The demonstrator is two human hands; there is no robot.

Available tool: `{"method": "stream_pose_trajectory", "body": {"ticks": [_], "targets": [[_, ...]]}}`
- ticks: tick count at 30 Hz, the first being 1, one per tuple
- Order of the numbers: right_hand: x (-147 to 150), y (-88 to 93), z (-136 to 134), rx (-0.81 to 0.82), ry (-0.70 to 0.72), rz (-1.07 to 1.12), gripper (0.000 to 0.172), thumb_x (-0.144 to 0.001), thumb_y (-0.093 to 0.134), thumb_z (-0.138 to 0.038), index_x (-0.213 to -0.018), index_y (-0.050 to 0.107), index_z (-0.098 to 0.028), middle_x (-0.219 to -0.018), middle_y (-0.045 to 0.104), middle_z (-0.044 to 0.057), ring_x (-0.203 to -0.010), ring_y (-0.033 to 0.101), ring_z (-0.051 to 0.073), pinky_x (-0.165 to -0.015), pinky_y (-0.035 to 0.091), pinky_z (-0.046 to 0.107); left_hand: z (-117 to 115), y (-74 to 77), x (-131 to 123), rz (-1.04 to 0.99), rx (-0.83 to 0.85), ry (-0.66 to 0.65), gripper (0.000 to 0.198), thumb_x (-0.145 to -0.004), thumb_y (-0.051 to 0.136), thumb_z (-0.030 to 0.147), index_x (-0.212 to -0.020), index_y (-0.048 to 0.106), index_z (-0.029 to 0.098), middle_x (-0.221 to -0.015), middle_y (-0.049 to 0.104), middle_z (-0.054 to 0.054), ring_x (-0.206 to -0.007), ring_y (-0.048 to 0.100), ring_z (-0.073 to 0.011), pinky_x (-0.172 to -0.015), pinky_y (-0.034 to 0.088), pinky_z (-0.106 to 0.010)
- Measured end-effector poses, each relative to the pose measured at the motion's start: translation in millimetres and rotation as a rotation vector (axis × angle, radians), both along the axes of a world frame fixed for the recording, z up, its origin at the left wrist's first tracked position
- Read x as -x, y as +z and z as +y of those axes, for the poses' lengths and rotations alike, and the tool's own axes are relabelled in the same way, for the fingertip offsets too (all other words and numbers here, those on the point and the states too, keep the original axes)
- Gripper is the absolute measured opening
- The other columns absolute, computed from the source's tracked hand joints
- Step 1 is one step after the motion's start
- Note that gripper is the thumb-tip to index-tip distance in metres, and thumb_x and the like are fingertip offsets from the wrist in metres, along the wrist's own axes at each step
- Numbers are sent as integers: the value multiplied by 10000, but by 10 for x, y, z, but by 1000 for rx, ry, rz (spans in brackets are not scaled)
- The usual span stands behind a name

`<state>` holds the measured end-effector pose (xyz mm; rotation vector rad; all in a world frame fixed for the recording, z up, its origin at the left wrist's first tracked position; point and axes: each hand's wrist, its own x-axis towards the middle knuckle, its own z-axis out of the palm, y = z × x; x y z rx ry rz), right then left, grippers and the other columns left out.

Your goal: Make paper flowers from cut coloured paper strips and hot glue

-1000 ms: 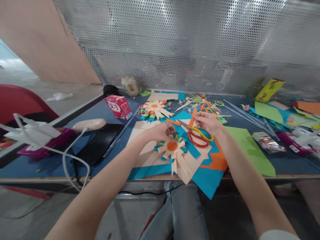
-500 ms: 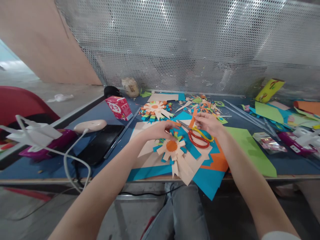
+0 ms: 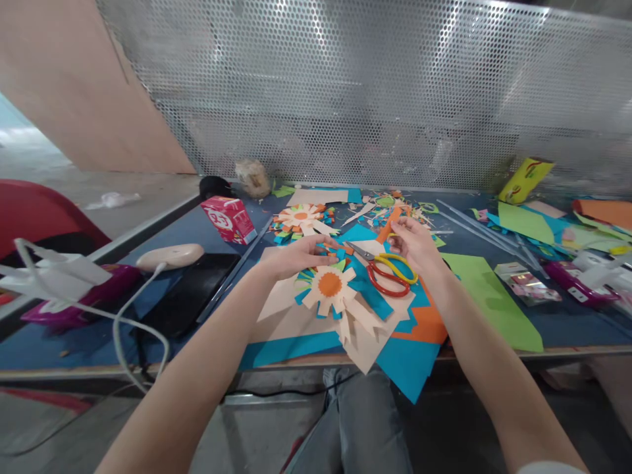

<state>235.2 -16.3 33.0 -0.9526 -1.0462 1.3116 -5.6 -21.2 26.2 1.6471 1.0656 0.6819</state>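
A layered paper rosette [image 3: 330, 285] with an orange centre, cream petals and two notched tails lies in front of me. My left hand [image 3: 302, 255] is closed at its upper left edge, fingertips on the paper. My right hand [image 3: 415, 242] pinches an orange paper strip [image 3: 388, 225], which slants up beside the fingers. Just below that hand lie scissors [image 3: 390, 275] with one red and one yellow handle, their blades toward the left hand. Under all this are cream sheets [image 3: 276, 315] and blue sheets [image 3: 407, 365]. A second rosette [image 3: 302, 216] rests farther back.
Paper scraps [image 3: 395, 204] are heaped by the perforated metal panel [image 3: 345, 99]. At left are a pink box [image 3: 228, 219], a black phone [image 3: 195, 293] and a corded white device [image 3: 170, 257]. On the right lie a green sheet [image 3: 494, 299] and a yellow roll [image 3: 526, 180].
The rosette has turned under my left hand, its tails now spreading more to the right. The orange strip in my right hand tilts further right. The view has shifted slightly.
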Motion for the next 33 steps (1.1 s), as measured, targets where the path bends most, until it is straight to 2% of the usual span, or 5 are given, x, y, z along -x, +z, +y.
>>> {"method": "stream_pose_trajectory", "body": {"ticks": [7,11,17,25,33], "targets": [[26,-20,5,41,76,-23,397,-495,789,-364,-653,462,-201,-499,469,-76,-453,425,53,-422,291,197,-17,56,49,44,88,-215,622,-523,782,240,-1122,615,221,-703,648,15,-588,604,-124,-558,453,-218],[29,-29,-15,56,113,-73,386,-478,793,-354,-683,510,-189,-500,485,-73,-465,439,53,-434,319,194,-26,119,60,-11,-5,-111,561,-484,806,274,-1026,668,217,-830,666,-14,-670,635,-168,-604,515,-273],[-104,179,-82,-248,-142,-64,313,-556,749,-289,-786,550,-215,-645,598,-40,-529,503,70,-448,345,202,-75,129,15,-242,-621,273,238,-585,773,334,-757,699,188,-798,659,-46,-798,628,-207,-760,518,-353],[-20,231,-298,-718,-220,-172,120,-688,693,-275,-792,633,-266,-752,678,-32,-737,638,150,-666,514,311,-189,41,-110,-87,-1482,-29,201,-775,606,123,-877,709,262,-923,645,-49,-899,634,-178,-764,532,-319],[97,221,-430,-964,12,-349,70,-728,676,-204,-735,647,-267,-770,692,-16,-776,635,165,-773,474,377,-339,130,-189,-133,-1629,-47,177,-736,638,67,-844,670,203,-874,645,-44,-893,649,-197,-712,556,-319]]}}
